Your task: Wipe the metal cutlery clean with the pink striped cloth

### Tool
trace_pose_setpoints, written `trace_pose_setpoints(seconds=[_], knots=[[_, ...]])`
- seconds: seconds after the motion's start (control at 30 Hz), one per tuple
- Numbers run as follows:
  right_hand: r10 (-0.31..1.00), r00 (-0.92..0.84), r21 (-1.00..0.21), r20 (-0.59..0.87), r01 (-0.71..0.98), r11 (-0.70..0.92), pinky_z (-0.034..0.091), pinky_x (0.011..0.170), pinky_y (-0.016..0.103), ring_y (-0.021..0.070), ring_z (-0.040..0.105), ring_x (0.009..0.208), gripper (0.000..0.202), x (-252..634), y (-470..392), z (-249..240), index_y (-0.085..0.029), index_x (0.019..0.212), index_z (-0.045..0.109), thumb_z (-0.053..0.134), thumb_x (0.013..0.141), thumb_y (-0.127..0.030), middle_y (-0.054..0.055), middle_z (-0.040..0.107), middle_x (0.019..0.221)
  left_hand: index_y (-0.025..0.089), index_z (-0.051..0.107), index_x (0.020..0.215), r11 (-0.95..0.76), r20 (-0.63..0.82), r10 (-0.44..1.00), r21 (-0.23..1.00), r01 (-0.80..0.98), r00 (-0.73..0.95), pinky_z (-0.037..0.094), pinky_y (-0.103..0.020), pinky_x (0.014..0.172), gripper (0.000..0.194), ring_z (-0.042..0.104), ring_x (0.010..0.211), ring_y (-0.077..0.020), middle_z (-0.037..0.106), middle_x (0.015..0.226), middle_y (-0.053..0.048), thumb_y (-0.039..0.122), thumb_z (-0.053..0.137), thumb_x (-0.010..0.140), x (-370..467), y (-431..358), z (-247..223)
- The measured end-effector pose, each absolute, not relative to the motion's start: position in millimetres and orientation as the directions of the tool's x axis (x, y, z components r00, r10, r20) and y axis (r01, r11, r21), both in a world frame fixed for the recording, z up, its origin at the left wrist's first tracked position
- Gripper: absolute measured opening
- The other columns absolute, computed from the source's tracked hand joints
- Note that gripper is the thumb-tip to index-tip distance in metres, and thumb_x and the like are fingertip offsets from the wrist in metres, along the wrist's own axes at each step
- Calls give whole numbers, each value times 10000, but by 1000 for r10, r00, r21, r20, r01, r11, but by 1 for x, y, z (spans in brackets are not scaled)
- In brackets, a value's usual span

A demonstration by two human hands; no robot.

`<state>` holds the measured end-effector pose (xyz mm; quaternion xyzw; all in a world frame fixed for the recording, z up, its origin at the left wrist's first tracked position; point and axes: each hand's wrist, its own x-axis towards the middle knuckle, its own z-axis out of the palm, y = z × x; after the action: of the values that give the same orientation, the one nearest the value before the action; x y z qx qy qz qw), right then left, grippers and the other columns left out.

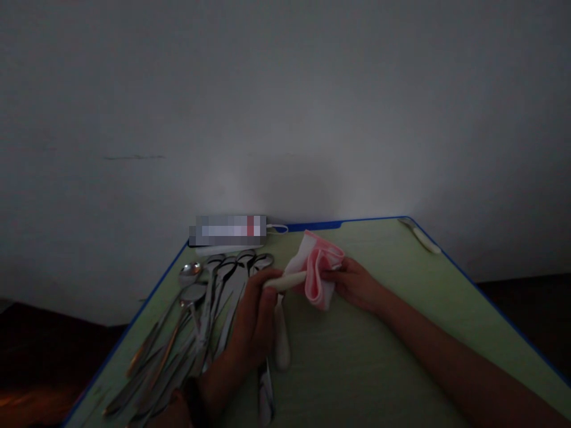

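My left hand [256, 318] is closed on the end of a pale handle [289, 280], which points right into a folded pink and white cloth [319, 267]. The cloth is pinched in my right hand [354, 284] and wraps round the far end of the utensil, so that end is hidden. Both hands are above the table [357, 362]. Below and beside my left hand lies another utensil with a white handle [281, 339].
Several metal spoons [191, 272] and other cutlery cover the table's left side. A blurred-out box [229, 230] with a white cord is at the back by the wall. A white-handled utensil [423, 238] lies at the back right corner.
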<state>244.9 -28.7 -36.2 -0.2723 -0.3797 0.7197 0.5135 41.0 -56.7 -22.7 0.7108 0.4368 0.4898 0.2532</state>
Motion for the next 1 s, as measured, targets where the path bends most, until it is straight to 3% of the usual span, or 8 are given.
trace_pose_setpoints(seconds=[0.2,0.33,0.5,0.73,1.0], knots=[[969,-247,-783,-18,-599,-167,479,766,257,125,625,752,174,242,-28,-32,-135,857,640,667,686,-156,21,688,816,211,441,1108,-554,469,832,728,404,295,446,-240,626,234,538,684,-124,562,787,-1,260,338,904,39,-61,-19],[983,-170,-728,-71,-665,-167,486,728,269,129,618,705,201,245,-24,-34,-142,874,627,644,730,-281,29,682,809,224,446,1119,-648,465,760,591,480,454,462,-257,691,270,575,788,-140,591,933,-29,224,455,849,42,-63,-18],[988,-117,-681,-97,-716,-152,484,713,255,132,606,722,287,248,-19,-35,-141,906,625,626,737,-372,36,678,817,245,454,1148,-733,443,675,488,473,589,469,-277,689,357,582,764,-148,599,874,-16,268,557,806,47,-63,-22],[964,-235,-665,-123,-702,-256,465,649,248,115,586,650,258,229,-43,-29,-127,893,614,598,766,-351,41,669,787,280,506,1098,-844,465,530,371,387,709,452,-283,689,281,573,842,-164,618,921,-21,247,555,823,49,-60,-19],[976,-190,-727,-105,-655,-206,424,539,225,99,551,556,174,227,-40,-29,-122,804,620,652,722,-273,17,648,672,210,531,954,-822,460,550,448,352,697,417,-289,656,191,542,753,-161,590,824,-34,146,525,775,48,-64,-15]])
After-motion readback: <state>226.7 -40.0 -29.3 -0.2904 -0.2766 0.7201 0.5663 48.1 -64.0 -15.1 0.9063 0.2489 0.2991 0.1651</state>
